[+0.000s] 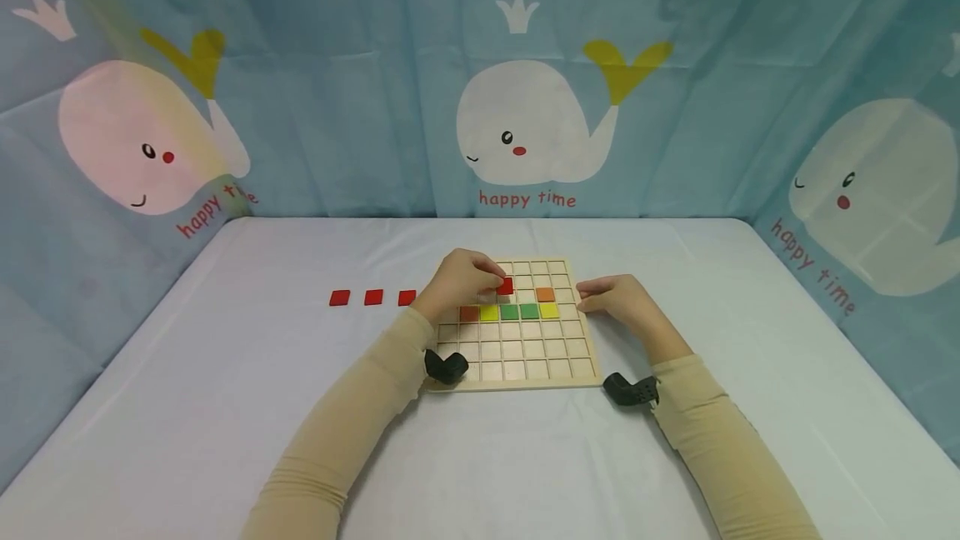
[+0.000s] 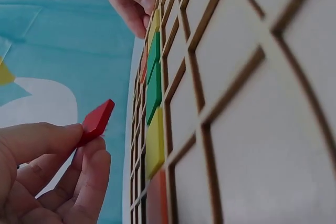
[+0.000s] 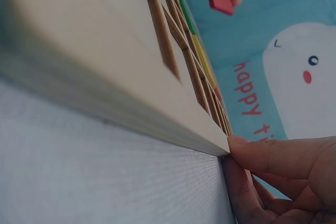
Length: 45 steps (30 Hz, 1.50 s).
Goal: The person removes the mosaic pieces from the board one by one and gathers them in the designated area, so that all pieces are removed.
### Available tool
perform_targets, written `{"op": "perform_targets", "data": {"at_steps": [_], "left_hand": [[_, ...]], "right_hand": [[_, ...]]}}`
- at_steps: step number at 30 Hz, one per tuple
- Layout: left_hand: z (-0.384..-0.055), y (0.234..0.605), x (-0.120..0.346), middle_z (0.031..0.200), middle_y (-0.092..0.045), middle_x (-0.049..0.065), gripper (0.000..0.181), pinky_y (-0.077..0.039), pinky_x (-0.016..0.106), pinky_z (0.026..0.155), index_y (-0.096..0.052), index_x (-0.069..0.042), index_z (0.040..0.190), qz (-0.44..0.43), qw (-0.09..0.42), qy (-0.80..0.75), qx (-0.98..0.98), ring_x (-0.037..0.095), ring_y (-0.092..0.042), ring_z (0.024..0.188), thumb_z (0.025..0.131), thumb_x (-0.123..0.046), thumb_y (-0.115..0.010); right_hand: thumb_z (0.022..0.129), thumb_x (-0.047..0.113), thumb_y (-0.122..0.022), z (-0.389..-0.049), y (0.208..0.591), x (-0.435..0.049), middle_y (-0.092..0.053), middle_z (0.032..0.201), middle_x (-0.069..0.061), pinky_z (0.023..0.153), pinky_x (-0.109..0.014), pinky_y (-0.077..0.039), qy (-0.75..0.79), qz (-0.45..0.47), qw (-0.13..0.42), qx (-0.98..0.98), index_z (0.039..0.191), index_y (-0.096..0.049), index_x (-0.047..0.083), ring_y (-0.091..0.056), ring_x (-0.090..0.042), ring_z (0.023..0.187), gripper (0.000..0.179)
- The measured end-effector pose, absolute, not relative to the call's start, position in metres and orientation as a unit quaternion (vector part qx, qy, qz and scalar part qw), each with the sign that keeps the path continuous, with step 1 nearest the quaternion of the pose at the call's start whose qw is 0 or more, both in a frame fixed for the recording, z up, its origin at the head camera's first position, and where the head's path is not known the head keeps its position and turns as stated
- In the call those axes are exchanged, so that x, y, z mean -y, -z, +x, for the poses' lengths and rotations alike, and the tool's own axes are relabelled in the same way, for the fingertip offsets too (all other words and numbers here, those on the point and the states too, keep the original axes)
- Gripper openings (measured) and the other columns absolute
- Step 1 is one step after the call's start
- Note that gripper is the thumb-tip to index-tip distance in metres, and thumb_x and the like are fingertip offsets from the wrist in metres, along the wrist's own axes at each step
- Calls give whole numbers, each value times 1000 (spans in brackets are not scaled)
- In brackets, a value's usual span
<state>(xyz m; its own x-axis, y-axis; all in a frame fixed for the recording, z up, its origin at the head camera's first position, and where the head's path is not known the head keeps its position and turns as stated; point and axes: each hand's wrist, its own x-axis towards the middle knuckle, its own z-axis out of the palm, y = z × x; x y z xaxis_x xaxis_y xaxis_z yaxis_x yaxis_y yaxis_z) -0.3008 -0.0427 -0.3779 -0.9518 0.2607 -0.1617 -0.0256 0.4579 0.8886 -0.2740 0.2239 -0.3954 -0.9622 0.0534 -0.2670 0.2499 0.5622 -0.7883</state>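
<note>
My left hand (image 1: 459,280) pinches a red square tile (image 1: 506,286) between thumb and fingers. In the left wrist view this tile (image 2: 97,119) is tilted and held apart from the board. The wooden grid board (image 1: 517,387) lies flat on the table below. Across one of its rows run an orange-red tile (image 1: 469,314), a yellow tile (image 1: 489,312), two green tiles (image 1: 510,312) and another yellow tile (image 1: 549,310). One row farther back sits an orange tile (image 1: 545,294). At the board's right edge, my right hand (image 1: 624,304) grips the rim with thumb and fingers (image 3: 262,156).
Three red tiles (image 1: 373,297) lie in a row on the white table (image 1: 225,407), left of the board. A blue curtain (image 1: 360,107) with whale prints hangs behind and at both sides. Black devices (image 1: 630,390) sit at both wrists.
</note>
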Motion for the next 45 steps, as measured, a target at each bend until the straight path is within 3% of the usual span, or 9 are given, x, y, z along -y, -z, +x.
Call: {"op": "perform_targets", "data": {"at_steps": [13, 18, 25, 33, 41, 45], "left_hand": [[-307, 379, 80, 111, -72, 4, 16, -50, 36, 101, -76, -14, 104, 38, 146, -492, -857, 18, -66, 99, 92, -22, -71], [-304, 379, 93, 113, -72, 4, 19, -48, 35, 97, -76, -16, 107, 34, 138, -475, -868, 19, -61, 104, 92, -26, -70], [-301, 379, 111, 113, -72, 2, 21, -46, 31, 74, -76, -21, 109, 7, 150, -463, -873, 19, -63, 98, 92, -30, -70], [-300, 374, 133, 123, -67, 5, 25, -48, 35, 94, -74, -19, 113, 5, 150, -448, -881, 22, -62, 107, 93, -32, -67], [-301, 371, 158, 124, -68, 6, 29, -46, 38, 90, -71, -20, 118, 0, 154, -437, -886, 22, -61, 114, 93, -34, -66], [-301, 373, 175, 127, -66, 9, 31, -46, 39, 99, -69, -16, 121, 5, 151, -441, -885, 24, -62, 115, 95, -33, -65]], "right_hand": [[87, 12, -75, -271, 396, -225, -69, 125, -15, 87, -26, -53, 468, 86, 109, -873, 132, -63, 1, -64, -9, 97, 48], [87, 11, -74, -272, 396, -225, -69, 124, -14, 83, -24, -52, 470, 91, 109, -871, 132, -63, 2, -63, -9, 96, 47], [88, 13, -74, -272, 398, -224, -68, 128, -14, 88, -28, -51, 462, 98, 111, -874, 132, -63, 4, -63, -17, 106, 47], [87, 14, -74, -273, 398, -225, -66, 130, -15, 92, -32, -49, 450, 91, 116, -881, 134, -62, 4, -61, -21, 112, 49], [87, 14, -75, -274, 396, -226, -67, 129, -14, 84, -26, -48, 453, 87, 116, -880, 134, -62, 5, -61, -18, 106, 49], [86, 15, -75, -275, 396, -225, -67, 130, -13, 81, -24, -47, 449, 88, 116, -882, 133, -63, 5, -60, -17, 106, 50]]}}
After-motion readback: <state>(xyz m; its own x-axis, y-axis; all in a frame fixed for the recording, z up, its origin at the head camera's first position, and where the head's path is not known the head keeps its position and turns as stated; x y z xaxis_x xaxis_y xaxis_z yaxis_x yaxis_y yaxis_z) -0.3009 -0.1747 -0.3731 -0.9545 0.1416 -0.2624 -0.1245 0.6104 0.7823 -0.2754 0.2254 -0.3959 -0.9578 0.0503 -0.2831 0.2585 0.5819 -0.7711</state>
